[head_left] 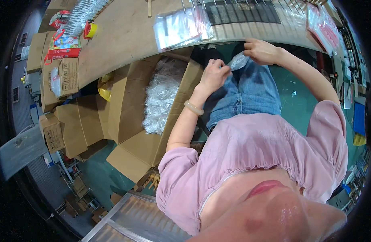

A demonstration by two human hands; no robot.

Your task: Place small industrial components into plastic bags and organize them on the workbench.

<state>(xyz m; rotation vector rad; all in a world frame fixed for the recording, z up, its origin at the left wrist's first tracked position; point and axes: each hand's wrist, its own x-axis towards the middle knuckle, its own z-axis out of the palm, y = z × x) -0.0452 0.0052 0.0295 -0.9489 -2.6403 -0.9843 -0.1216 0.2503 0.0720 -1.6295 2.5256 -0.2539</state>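
A small clear plastic bag (238, 61) is stretched between my two hands, above my lap and just off the table's near edge. My left hand (213, 75), with a pale bangle at its wrist, is closed at the bag's left end. At the other end my right hand (259, 51) has its fingers pinched together on the bag. What lies inside the bag is too small to make out. Nearby on the table rests a stack of flat clear plastic bags (175, 30).
To my left stands an open cardboard box (127, 103) full of clear plastic packages (163, 97). The wooden table (117, 38) carries thin metal rods, a dark mat (244, 13), a yellow tape roll (90, 30) and, at right, more plastic bags (323, 29). Other cartons (74, 125) stand farther left.
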